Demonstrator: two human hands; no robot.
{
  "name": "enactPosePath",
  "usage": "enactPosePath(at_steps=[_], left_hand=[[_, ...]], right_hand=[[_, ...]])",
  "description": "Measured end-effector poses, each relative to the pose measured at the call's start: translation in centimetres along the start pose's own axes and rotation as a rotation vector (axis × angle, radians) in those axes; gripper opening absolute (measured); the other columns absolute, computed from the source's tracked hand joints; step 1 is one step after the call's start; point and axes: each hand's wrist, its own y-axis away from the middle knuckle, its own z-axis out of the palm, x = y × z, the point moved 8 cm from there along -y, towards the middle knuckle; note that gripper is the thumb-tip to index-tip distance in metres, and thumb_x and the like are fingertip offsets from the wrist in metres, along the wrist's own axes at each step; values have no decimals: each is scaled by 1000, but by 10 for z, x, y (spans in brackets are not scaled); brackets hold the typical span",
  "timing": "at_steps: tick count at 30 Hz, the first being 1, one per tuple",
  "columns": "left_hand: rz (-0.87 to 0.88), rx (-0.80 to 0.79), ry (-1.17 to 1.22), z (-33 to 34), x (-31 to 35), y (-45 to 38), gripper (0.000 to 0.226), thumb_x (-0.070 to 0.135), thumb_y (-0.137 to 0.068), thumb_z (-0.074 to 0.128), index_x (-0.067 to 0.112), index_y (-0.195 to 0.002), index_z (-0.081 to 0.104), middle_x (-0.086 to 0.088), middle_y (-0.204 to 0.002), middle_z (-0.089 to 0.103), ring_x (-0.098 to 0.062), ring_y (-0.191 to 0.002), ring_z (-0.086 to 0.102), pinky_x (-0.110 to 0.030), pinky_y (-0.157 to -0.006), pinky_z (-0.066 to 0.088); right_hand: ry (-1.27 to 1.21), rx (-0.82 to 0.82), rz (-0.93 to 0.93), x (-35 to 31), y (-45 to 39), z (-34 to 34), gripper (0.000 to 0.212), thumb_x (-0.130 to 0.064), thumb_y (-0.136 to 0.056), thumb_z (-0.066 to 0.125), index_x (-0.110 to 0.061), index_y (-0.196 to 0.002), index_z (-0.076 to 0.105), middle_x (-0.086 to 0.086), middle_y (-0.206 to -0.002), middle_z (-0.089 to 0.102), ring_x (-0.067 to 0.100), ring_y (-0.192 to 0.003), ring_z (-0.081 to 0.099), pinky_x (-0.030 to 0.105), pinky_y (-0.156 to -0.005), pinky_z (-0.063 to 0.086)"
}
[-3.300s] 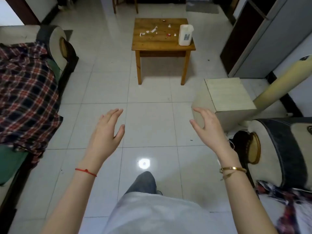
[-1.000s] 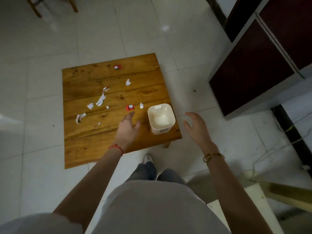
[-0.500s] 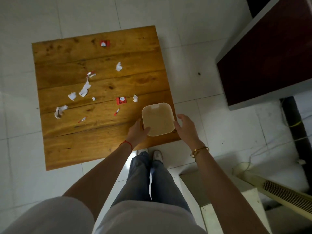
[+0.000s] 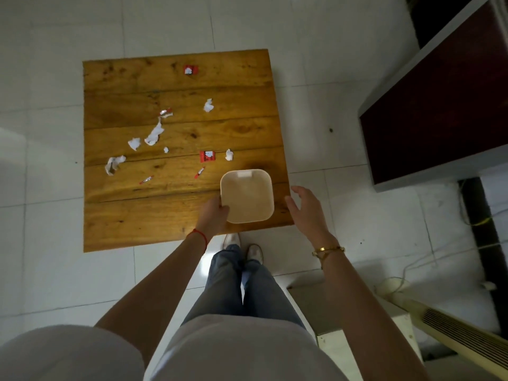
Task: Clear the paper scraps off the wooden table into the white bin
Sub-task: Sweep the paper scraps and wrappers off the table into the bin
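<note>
A square wooden table (image 4: 154, 215) lies below me. The white bin (image 4: 246, 196) stands upright at its near right corner, empty inside. My left hand (image 4: 214, 218) grips the bin's left rim. Just right of the bin, not touching it, my right hand (image 4: 305, 207) hovers with fingers spread. Several paper scraps lie on the table: a long white strip (image 4: 154, 134), a crumpled white piece (image 4: 113, 164), a red-and-white square (image 4: 207, 156), another red piece (image 4: 190, 69) at the far edge, and a small white bit (image 4: 229, 154) near the bin.
A dark red cabinet (image 4: 439, 105) stands to the right of the table. A pale box (image 4: 357, 334) and a heater grille (image 4: 461, 336) sit at my right, with cables on the tiled floor. My legs and shoes (image 4: 242, 246) are at the table's near edge.
I walked up to the table and now look straight down on it. My left hand has closed on the bin's rim; my right hand has drawn slightly away from the bin.
</note>
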Motion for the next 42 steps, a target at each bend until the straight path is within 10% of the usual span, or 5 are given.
enactPosePath(at_steps=[19, 42], left_hand=[[-146, 104, 28, -117, -175, 175, 38, 15, -86, 48, 4, -122, 55, -19, -99, 71, -36, -95, 63, -36, -85, 50], [-250, -215, 51, -21, -285, 65, 42, 12, -85, 46, 4, -126, 51, -17, -117, 65, -30, -100, 63, -32, -86, 50]], right_hand=[[179, -93, -320, -125, 121, 91, 45, -36, -99, 45, -16, -140, 43, 8, -146, 42, 25, -135, 38, 37, -106, 35], [288, -69, -292, -125, -7, 230, 52, -31, -101, 41, -16, -150, 28, 6, -158, 26, 23, -146, 19, 43, -118, 24]])
